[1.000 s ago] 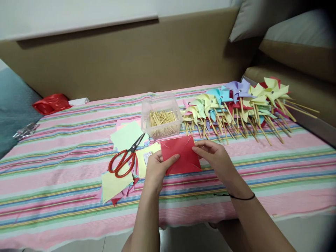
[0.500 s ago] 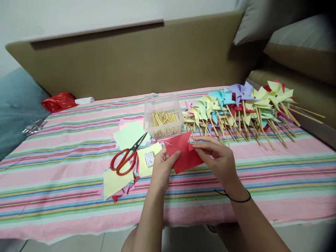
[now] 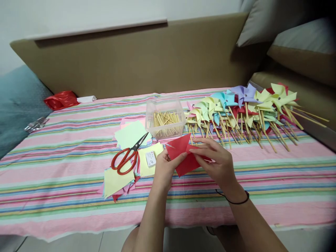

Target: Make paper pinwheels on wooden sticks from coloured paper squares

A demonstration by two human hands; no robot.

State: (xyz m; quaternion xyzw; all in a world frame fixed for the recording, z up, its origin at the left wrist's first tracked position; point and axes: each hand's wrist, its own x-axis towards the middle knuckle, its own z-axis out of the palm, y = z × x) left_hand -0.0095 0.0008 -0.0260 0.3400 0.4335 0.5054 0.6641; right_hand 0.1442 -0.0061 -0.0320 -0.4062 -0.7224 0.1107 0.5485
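A red paper square [image 3: 181, 145] with slits cut in from its corners is held up between my two hands. My left hand [image 3: 168, 164] grips its left side, thumb on top and pressing near the middle. On the right, my right hand [image 3: 215, 155] pinches a flap and bends it inward toward the centre. Whether anything small is under the fingertips is hidden. Left of my hands lie red-handled scissors [image 3: 128, 154] on paper sheets, and a small white box [image 3: 150, 159] on a yellow paper stack [image 3: 143, 169].
Behind my hands stands a clear plastic box [image 3: 181, 131] of short wooden sticks [image 3: 165, 119]. Several finished paper pinwheels [image 3: 245, 94] lie at the right. Pale green sheets [image 3: 131, 134] lie left of the box; a red plastic bag [image 3: 61, 100] is far left. A striped cloth [image 3: 65, 161] covers the surface.
My right hand has brought the red flap inward to the paper's middle, and my left thumb now meets it there. The view has shifted slightly.
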